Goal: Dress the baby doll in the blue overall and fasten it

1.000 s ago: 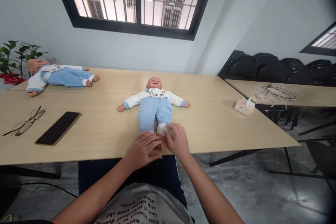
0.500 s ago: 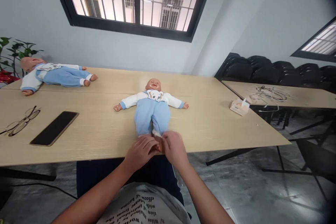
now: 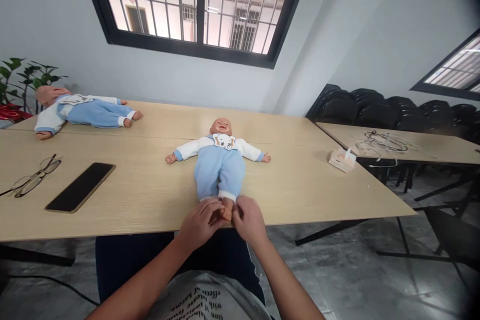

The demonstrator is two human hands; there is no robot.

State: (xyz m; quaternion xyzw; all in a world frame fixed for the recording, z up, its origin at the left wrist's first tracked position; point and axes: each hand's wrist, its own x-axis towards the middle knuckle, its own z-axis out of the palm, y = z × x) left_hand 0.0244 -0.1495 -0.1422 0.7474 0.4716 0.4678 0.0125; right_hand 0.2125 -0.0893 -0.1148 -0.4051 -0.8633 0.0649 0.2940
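A baby doll (image 3: 219, 162) in a blue and white suit lies on its back on the wooden table (image 3: 150, 190), arms spread, feet toward me at the near edge. My left hand (image 3: 199, 222) is curled around the doll's left-side foot, fingers closed on it. My right hand (image 3: 249, 218) sits just beside it, fingers pinched at the doll's other foot by the white cuff. Both hands touch each other at the doll's feet.
A second doll (image 3: 80, 111) in the same suit lies at the far left of the table. A black phone (image 3: 80, 193) and glasses (image 3: 33, 180) lie on the left. A tissue box (image 3: 341, 159) stands at the right. Cables (image 3: 386, 142) cover another table; black chairs (image 3: 375, 107) behind.
My right hand slid from the doll's ankle down to its foot, and both hands drew closer to the table's near edge. The doll's white cuffs now show. The camera shifted slightly.
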